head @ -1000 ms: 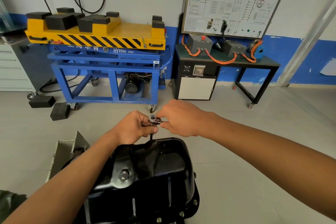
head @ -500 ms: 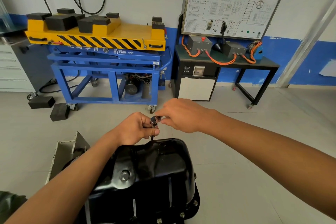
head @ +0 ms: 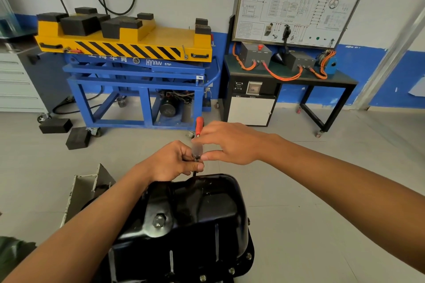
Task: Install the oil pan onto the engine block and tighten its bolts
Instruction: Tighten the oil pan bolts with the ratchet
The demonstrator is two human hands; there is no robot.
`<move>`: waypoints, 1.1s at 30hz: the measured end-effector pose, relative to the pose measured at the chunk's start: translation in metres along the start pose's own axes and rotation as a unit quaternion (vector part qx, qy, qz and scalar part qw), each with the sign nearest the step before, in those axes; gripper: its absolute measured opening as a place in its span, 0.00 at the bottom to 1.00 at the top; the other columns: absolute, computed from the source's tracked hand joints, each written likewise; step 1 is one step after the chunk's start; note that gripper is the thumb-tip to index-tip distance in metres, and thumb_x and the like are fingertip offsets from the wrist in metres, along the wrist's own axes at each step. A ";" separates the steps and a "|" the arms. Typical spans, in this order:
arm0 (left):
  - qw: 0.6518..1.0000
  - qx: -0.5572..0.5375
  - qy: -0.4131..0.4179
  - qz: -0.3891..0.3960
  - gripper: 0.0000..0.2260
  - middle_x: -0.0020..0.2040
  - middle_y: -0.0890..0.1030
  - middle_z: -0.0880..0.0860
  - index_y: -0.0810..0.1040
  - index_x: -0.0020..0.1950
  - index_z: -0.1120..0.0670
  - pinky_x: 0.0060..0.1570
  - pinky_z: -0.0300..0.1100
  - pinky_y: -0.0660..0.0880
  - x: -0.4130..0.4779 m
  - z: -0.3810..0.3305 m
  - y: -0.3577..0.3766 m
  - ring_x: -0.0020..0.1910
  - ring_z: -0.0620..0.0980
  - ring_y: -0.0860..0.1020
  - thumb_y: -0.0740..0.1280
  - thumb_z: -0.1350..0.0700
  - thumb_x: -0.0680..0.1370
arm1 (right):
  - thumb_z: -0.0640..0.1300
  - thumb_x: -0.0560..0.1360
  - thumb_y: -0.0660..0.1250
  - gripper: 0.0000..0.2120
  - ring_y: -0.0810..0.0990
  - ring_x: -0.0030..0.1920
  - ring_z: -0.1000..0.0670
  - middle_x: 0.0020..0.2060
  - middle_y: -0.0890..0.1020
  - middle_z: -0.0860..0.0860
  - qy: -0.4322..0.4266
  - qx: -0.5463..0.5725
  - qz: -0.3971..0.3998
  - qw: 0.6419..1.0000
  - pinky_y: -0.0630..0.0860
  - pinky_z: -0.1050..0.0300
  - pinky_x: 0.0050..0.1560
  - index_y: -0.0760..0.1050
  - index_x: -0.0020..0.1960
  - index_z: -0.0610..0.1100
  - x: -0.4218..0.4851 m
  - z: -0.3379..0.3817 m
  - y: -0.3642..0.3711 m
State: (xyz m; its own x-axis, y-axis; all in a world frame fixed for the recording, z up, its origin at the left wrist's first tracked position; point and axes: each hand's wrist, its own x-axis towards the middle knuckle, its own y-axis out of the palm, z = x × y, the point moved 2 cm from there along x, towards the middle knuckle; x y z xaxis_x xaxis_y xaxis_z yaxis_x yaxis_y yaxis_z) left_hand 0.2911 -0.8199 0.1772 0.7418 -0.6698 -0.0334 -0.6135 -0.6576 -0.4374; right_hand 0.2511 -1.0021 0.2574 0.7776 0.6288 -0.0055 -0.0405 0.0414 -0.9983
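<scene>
The black oil pan [head: 195, 213] sits upside down in front of me, with a drain plug [head: 158, 220] on its side. Several bolts [head: 249, 256] stand in its flange along the near right edge. At the pan's far end my left hand [head: 170, 161] grips the head and extension of a ratchet wrench [head: 199, 125]. The extension runs down behind the pan's far edge, where its tip is hidden. My right hand [head: 232, 142] pinches the wrench's handle, which is blurred and points away from me, its red grip showing past my fingers.
A grey metal stand [head: 89, 188] rises left of the pan. Across the floor stand a blue and yellow lift cart [head: 138, 53], a black bench with a wiring training board [head: 287, 71] and a grey drawer cabinet [head: 16, 85]. Black rubber blocks [head: 55, 125] lie near the cart.
The wrench handle has swung out away from me, so its red grip now shows beyond my right hand. My left hand stays on the wrench head.
</scene>
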 end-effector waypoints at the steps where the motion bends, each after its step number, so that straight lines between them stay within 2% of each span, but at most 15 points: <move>1: 1.000 -0.004 -0.001 0.002 0.02 0.42 0.86 0.56 0.87 0.47 0.55 0.46 0.39 0.80 0.000 0.000 0.000 0.41 0.46 0.82 0.75 0.58 0.76 | 0.58 0.81 0.62 0.18 0.69 0.63 0.53 0.61 0.76 0.56 -0.002 0.000 0.001 1.000 0.74 0.48 0.58 0.74 0.68 0.52 0.000 -0.001 0.000; 6: 1.000 -0.009 -0.005 -0.012 0.02 0.42 0.87 0.53 0.87 0.47 0.54 0.46 0.40 0.81 0.000 -0.001 0.001 0.41 0.45 0.83 0.74 0.58 0.76 | 0.60 0.81 0.61 0.23 0.67 0.69 0.52 0.64 0.77 0.55 -0.007 -0.043 -0.007 0.999 0.68 0.51 0.62 0.72 0.72 0.52 0.002 -0.002 0.001; 8: 1.000 -0.003 -0.007 -0.021 0.03 0.41 0.87 0.52 0.87 0.47 0.55 0.46 0.41 0.80 -0.001 -0.001 0.002 0.40 0.44 0.82 0.74 0.58 0.76 | 0.61 0.81 0.60 0.22 0.67 0.68 0.52 0.60 0.78 0.55 -0.007 -0.069 -0.011 0.998 0.66 0.51 0.62 0.73 0.70 0.52 0.003 -0.001 0.001; 10: 1.000 0.004 -0.011 -0.026 0.03 0.41 0.87 0.51 0.87 0.47 0.56 0.47 0.43 0.80 -0.001 -0.001 0.002 0.40 0.44 0.83 0.74 0.58 0.76 | 0.60 0.81 0.60 0.20 0.72 0.60 0.52 0.53 0.79 0.54 -0.002 -0.067 -0.005 0.998 0.69 0.50 0.59 0.76 0.66 0.51 0.004 0.003 0.000; 12: 0.999 0.013 -0.014 -0.029 0.04 0.41 0.87 0.51 0.87 0.48 0.57 0.48 0.45 0.81 -0.001 -0.001 0.002 0.40 0.46 0.83 0.74 0.57 0.76 | 0.60 0.80 0.61 0.17 0.75 0.51 0.51 0.44 0.79 0.53 0.013 -0.050 0.002 0.999 0.74 0.48 0.51 0.79 0.59 0.50 0.003 0.006 -0.002; 14: 0.999 0.019 -0.017 -0.034 0.05 0.41 0.87 0.51 0.87 0.48 0.58 0.48 0.46 0.81 0.000 -0.001 0.002 0.41 0.47 0.84 0.74 0.56 0.76 | 0.60 0.80 0.61 0.16 0.76 0.44 0.50 0.37 0.77 0.53 0.032 -0.049 0.000 0.998 0.75 0.48 0.43 0.78 0.50 0.48 0.002 0.010 -0.003; 18: 0.999 0.018 -0.023 -0.041 0.05 0.41 0.87 0.51 0.86 0.46 0.58 0.48 0.45 0.82 0.000 -0.002 0.003 0.44 0.50 0.85 0.74 0.57 0.76 | 0.62 0.80 0.59 0.22 0.69 0.30 0.51 0.29 0.70 0.52 0.068 -0.100 -0.009 0.993 0.65 0.55 0.31 0.73 0.38 0.45 0.002 0.017 -0.001; 21: 0.998 0.026 -0.024 -0.043 0.07 0.42 0.87 0.51 0.86 0.47 0.61 0.47 0.44 0.82 0.000 -0.001 0.003 0.45 0.51 0.85 0.74 0.57 0.76 | 0.61 0.81 0.60 0.24 0.65 0.27 0.52 0.28 0.66 0.51 0.084 -0.103 -0.014 0.991 0.59 0.56 0.29 0.65 0.32 0.47 0.004 0.025 -0.001; 24: 0.998 0.035 -0.023 -0.047 0.08 0.42 0.87 0.51 0.85 0.48 0.63 0.47 0.43 0.82 0.000 -0.002 0.003 0.44 0.49 0.85 0.74 0.58 0.77 | 0.59 0.81 0.61 0.25 0.63 0.27 0.52 0.28 0.64 0.51 0.093 -0.088 -0.018 0.992 0.60 0.55 0.31 0.59 0.30 0.49 0.005 0.031 -0.003; 30: 0.997 0.051 -0.017 -0.063 0.05 0.42 0.87 0.52 0.85 0.46 0.63 0.47 0.45 0.83 -0.002 -0.005 0.002 0.44 0.51 0.85 0.74 0.60 0.76 | 0.59 0.80 0.64 0.25 0.65 0.28 0.52 0.29 0.65 0.50 0.132 -0.039 -0.028 0.990 0.64 0.55 0.33 0.60 0.31 0.48 0.008 0.037 0.000; 33: 0.996 0.055 -0.018 -0.068 0.02 0.39 0.87 0.53 0.86 0.44 0.60 0.45 0.44 0.82 -0.003 -0.007 0.002 0.39 0.47 0.83 0.74 0.62 0.76 | 0.57 0.78 0.66 0.24 0.67 0.29 0.51 0.30 0.66 0.50 0.156 0.011 -0.033 0.987 0.60 0.56 0.30 0.63 0.31 0.47 0.010 0.038 0.004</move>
State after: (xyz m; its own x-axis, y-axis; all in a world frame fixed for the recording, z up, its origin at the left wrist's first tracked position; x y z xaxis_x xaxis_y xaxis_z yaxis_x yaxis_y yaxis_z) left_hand 0.2860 -0.8214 0.1827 0.8265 -0.5630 0.0018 -0.4747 -0.6986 -0.5355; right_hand 0.2352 -0.9660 0.2555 0.9340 0.3551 0.0393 0.0062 0.0939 -0.9956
